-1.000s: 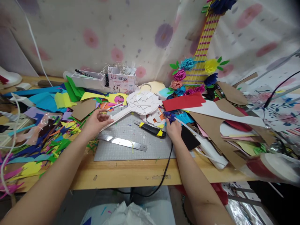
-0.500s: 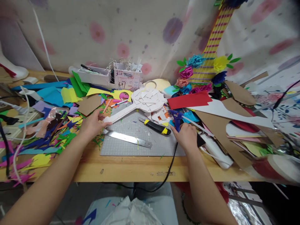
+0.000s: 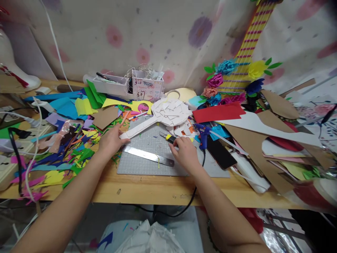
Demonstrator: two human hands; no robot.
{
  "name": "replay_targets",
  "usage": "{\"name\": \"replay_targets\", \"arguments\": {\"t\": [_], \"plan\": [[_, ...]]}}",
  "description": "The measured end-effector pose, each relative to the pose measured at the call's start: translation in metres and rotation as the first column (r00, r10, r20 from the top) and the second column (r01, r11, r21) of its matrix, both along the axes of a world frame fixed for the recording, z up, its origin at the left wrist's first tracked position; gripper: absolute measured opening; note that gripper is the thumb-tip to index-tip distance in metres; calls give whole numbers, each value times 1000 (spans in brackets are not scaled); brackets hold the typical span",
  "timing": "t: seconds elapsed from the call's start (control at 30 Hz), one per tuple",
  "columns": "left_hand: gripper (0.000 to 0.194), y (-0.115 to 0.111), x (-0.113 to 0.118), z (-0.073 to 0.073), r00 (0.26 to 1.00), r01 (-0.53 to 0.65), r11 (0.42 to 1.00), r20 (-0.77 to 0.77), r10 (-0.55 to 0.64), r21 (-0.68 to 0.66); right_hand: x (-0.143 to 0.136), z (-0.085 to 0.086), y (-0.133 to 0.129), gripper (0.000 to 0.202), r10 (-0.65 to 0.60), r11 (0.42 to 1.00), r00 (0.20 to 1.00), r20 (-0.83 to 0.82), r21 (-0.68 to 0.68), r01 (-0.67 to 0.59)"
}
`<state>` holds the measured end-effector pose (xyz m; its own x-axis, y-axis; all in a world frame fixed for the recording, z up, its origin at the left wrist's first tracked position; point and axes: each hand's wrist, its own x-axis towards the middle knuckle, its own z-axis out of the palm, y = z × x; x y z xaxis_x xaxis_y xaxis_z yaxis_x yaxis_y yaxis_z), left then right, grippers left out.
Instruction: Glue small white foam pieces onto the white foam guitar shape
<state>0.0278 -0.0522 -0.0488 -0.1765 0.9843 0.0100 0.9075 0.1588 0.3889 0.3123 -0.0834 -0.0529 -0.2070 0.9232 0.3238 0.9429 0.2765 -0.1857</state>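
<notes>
My left hand (image 3: pixel 112 140) is closed on the narrow end of a white paddle-shaped paper piece (image 3: pixel 171 111), whose round head is layered with small white scraps. Over the grey cutting mat (image 3: pixel 142 168), my right hand (image 3: pixel 185 153) has its fingers curled round the black and yellow utility knife (image 3: pixel 170 137), hiding most of the handle. The knife's blade end points left toward the paper piece. Below the left hand lies a steel ruler (image 3: pixel 147 155). To the right of the right hand rests a blue glue gun (image 3: pixel 203 136), and a black phone (image 3: pixel 221 153) lies beside it.
Coloured paper scraps (image 3: pixel 84 154) cover the left side, beside a power strip (image 3: pixel 39 137). White boxes (image 3: pixel 147 89) stand at the back. A paper guitar (image 3: pixel 246 52) with flowers leans on the curtain. Red paper (image 3: pixel 218 111) and cardboard (image 3: pixel 244 144) crowd the right.
My right hand has left the glue gun and moved left onto the utility knife. The phone now shows fully. My left hand still holds the white paper piece; the view has shifted slightly.
</notes>
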Motion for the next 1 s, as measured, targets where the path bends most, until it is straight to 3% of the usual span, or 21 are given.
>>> {"name": "replay_targets", "arguments": {"t": [0.23, 0.37, 0.53, 0.63, 0.77, 1.0], "plan": [[71, 0, -1, -4, 999, 7, 1000, 50, -9, 27, -18, 6, 1, 17, 79, 995, 996, -29, -50, -81], [75, 1, -9, -2, 979, -38, 998, 200, 29, 41, -32, 6, 10, 17, 98, 993, 993, -67, -52, -102], [50, 5, -30, -4, 940, -169, 974, 323, 114, 148, -66, 1, 38, 13, 212, 961, 956, -200, -134, -242], [41, 6, -38, -12, 934, -144, 973, 350, 74, 179, -93, -4, 55, 14, 324, 913, 904, -278, -157, -376], [48, 1, -42, -22, 913, -89, 974, 408, -3, 208, -125, -9, 72, 22, 516, 831, 826, -229, -103, -547], [59, -6, -37, -28, 912, -5, 984, 404, -69, 178, -134, -23, 76, 28, 586, 796, 800, -127, -92, -598]]}}
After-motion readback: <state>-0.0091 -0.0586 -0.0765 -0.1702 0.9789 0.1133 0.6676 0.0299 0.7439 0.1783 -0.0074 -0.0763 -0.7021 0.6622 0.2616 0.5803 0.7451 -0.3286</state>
